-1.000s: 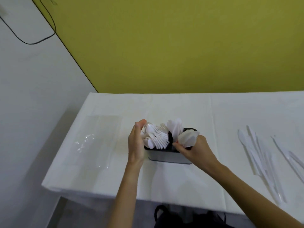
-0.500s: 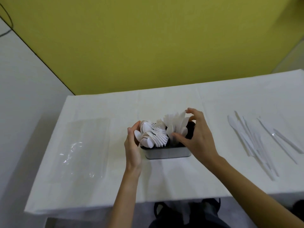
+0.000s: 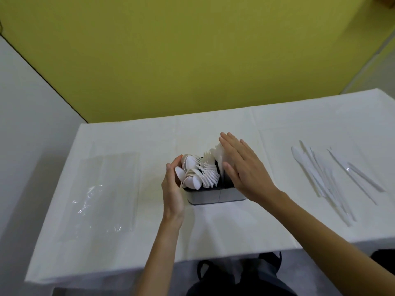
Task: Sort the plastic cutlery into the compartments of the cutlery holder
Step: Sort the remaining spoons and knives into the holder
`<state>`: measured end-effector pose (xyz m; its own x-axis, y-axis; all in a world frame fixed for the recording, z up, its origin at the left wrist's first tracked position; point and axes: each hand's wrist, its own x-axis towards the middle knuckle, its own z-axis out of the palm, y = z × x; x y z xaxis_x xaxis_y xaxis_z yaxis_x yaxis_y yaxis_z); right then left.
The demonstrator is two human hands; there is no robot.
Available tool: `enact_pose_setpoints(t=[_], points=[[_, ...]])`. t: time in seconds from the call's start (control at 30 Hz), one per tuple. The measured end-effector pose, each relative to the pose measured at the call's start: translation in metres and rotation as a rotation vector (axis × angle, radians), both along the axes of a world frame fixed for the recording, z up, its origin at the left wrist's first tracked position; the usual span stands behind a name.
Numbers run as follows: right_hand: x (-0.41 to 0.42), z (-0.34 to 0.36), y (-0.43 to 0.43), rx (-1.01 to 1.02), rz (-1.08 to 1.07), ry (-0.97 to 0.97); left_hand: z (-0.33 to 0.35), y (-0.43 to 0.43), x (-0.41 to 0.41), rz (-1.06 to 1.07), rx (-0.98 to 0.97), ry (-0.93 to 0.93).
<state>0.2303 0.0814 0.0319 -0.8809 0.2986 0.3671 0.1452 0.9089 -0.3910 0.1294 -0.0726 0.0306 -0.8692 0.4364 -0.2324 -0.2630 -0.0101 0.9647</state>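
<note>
A grey cutlery holder (image 3: 215, 195) stands mid-table with white plastic spoons (image 3: 190, 176) in its left part, forks (image 3: 210, 173) in the middle and broad white blades (image 3: 219, 153) at the right. My left hand (image 3: 172, 189) cups the holder's left side beside the spoons, fingers loosely curved. Over the right compartment, my right hand (image 3: 243, 167) is flat with straight fingers, its palm against the white blades. Several white plastic knives (image 3: 320, 180) lie loose on the tablecloth to the right.
A clear plastic bag (image 3: 102, 191) lies flat on the table's left side. The white tablecloth (image 3: 235, 227) covers the table up to its front edge. Yellow wall behind, a white wall at the left, dark clothing below the table edge.
My right hand has let go of the white pieces it pinched and now lies flat over the right compartment. The left hand stays at the holder's left side.
</note>
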Motion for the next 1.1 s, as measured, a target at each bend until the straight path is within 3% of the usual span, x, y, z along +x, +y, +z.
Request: enact_pose_setpoints(t=[0.17,0.33,0.57,0.73,0.97,1.1], points=[[0.004,0.011,0.0,-0.08,0.051,-0.077,0.005,0.001,-0.005,0.013,-0.056,0.049],[0.018,0.025,0.01,-0.279,0.014,0.036,0.041,0.019,-0.027,-0.015,-0.061,0.206],[0.086,0.007,0.069,-0.435,-0.373,0.149,0.093,0.096,-0.004,-0.307,-0.271,0.519],[0.164,-0.031,0.123,-0.417,-0.645,0.034,0.101,0.171,0.061,-0.428,-0.578,0.805],[0.256,-0.074,0.191,-0.458,-0.835,-0.29,0.016,0.256,0.141,-0.916,-0.944,0.577],[0.257,-0.087,0.214,-0.382,-0.798,-0.505,-0.038,0.267,0.173,-0.952,-1.056,0.45]])
